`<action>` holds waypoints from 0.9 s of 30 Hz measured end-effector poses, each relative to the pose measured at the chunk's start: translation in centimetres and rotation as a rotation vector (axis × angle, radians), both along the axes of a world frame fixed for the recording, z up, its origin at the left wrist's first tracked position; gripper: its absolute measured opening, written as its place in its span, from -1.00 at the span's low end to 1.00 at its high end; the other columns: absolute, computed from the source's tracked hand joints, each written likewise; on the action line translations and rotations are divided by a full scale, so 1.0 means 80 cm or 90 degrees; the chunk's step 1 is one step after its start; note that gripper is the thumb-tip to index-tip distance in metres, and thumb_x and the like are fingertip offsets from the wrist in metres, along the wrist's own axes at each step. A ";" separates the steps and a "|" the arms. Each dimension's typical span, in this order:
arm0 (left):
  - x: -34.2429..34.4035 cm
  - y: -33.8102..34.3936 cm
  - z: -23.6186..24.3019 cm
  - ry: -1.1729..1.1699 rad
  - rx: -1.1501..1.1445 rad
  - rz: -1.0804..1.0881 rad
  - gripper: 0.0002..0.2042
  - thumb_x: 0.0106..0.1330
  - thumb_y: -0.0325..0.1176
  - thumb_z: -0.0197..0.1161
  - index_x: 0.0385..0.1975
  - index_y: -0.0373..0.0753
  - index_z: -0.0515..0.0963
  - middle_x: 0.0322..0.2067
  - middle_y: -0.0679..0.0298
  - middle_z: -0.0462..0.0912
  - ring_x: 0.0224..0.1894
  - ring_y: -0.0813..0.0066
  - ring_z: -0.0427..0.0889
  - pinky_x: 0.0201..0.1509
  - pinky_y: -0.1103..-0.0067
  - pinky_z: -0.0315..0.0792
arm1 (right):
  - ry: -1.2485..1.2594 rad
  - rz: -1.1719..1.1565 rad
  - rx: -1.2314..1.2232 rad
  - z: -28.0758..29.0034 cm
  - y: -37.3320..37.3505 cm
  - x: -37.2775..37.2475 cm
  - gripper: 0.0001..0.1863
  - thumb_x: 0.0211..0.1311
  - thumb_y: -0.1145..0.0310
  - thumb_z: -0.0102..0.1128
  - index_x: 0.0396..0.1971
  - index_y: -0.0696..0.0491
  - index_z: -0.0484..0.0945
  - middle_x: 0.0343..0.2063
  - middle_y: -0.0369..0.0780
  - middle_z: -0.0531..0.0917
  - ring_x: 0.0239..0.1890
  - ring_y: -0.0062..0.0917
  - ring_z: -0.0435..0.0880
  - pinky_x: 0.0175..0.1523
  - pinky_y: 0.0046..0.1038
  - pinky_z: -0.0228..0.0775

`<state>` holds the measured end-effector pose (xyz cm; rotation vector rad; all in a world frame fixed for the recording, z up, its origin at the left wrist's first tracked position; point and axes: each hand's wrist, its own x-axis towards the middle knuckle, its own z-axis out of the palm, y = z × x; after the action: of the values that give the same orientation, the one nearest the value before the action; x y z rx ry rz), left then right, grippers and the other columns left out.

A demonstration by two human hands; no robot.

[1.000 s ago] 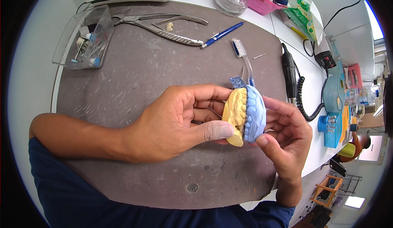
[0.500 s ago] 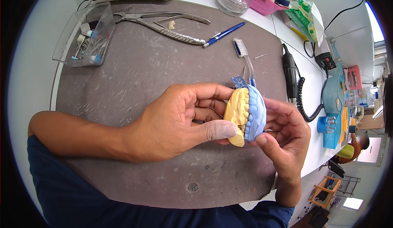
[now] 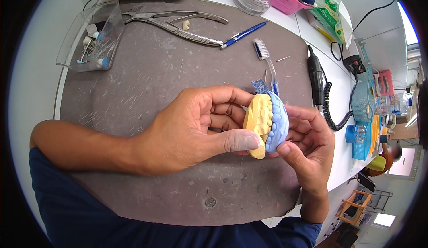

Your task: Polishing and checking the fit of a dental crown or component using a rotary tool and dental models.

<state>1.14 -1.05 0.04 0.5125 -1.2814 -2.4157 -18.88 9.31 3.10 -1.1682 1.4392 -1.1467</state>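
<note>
Above the brown mat, two dental casts are held with their teeth facing and touching. The yellow dental cast (image 3: 255, 118) is on the left, gripped by my left hand (image 3: 196, 134), its thumb pressed near the lower end and its fingers behind. A blue dental cast (image 3: 278, 125) is on the right, pinched by the thumb and fingers of my right hand (image 3: 307, 147). A gap shows among the yellow teeth toward the lower end. A scrap of blue patterned paper (image 3: 259, 86) appears just beyond the casts, beside the toothbrush (image 3: 267, 63).
Pliers (image 3: 178, 27) lie at the back of the mat (image 3: 133, 83), a small tooth-shaped piece (image 3: 186, 25) by their handles. A blue pen (image 3: 243, 35) is near them. Back left stands a clear box (image 3: 111, 47) of burs. A black handpiece (image 3: 315, 76) with coiled cord lies right.
The two casts stay together in my hands and have tilted slightly. Both hands keep their hold with barely any shift.
</note>
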 end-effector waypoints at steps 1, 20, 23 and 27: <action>0.000 0.000 0.000 -0.001 -0.004 -0.002 -0.50 0.23 -0.49 0.30 0.14 -0.46 0.30 -0.04 0.08 0.56 0.03 0.41 0.58 0.16 0.50 0.50 | 0.004 0.000 0.000 0.000 0.000 0.000 -0.41 0.06 0.43 0.39 0.06 0.31 0.35 -0.21 -0.03 0.64 -0.23 -0.48 0.70 -0.14 -0.51 0.64; 0.002 0.006 -0.004 0.033 -0.128 0.053 -0.56 0.20 -0.48 0.35 0.07 -0.40 0.41 -0.13 0.18 0.60 -0.07 0.54 0.61 0.01 0.63 0.59 | 0.002 0.037 -0.072 -0.008 0.005 0.002 -0.56 0.14 0.66 0.26 0.04 0.30 0.36 -0.13 0.02 0.62 -0.08 -0.40 0.68 0.04 -0.46 0.59; 0.003 0.006 -0.004 0.031 -0.119 0.048 -0.55 0.19 -0.49 0.36 0.08 -0.39 0.41 -0.13 0.18 0.60 -0.06 0.55 0.60 0.01 0.63 0.59 | 0.017 0.050 -0.096 -0.010 0.006 0.000 -0.55 0.12 0.66 0.28 0.03 0.30 0.37 -0.13 0.02 0.62 -0.08 -0.39 0.68 0.04 -0.44 0.60; 0.003 0.008 -0.005 0.035 -0.148 0.055 -0.54 0.17 -0.50 0.37 0.09 -0.37 0.43 -0.12 0.20 0.60 -0.06 0.54 0.60 0.01 0.61 0.59 | 0.005 0.060 -0.124 -0.015 0.006 -0.003 -0.55 0.10 0.66 0.30 0.00 0.30 0.38 -0.12 0.02 0.61 -0.08 -0.37 0.68 0.02 -0.43 0.61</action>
<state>1.39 -0.41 -0.38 0.4237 -1.4615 -2.1594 -19.09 9.79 1.89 -1.3624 1.2860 -1.2373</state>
